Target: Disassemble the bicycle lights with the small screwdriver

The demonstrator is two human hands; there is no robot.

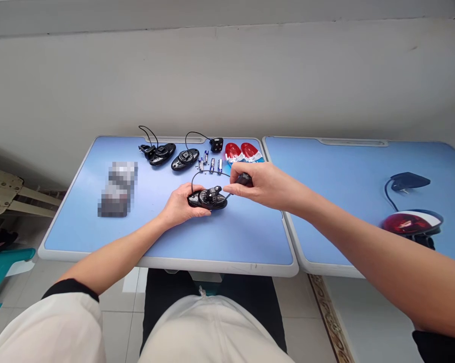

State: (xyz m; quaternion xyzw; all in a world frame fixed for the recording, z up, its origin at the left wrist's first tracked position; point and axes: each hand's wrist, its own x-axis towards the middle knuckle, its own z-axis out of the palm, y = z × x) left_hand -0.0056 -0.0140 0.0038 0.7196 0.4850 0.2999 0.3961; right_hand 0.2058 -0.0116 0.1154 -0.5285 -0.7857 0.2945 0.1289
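My left hand is closed around the left end of a black oval bicycle-light base, which lies on the blue table with its mounting clamp facing up. A thin black cable arches up from the base toward my right hand. In my closed right hand is a screwdriver with a dark handle, its thin shaft slanting down to the base's right end. Whether its tip sits in a screw is too small to tell. Just behind are several small batteries and tiny screws.
Two more black bases with cables stand at the back, one joined to a button box. Two red-and-blue lenses lie behind my right hand. A blurred-out item is at left. A complete light rests on the right table.
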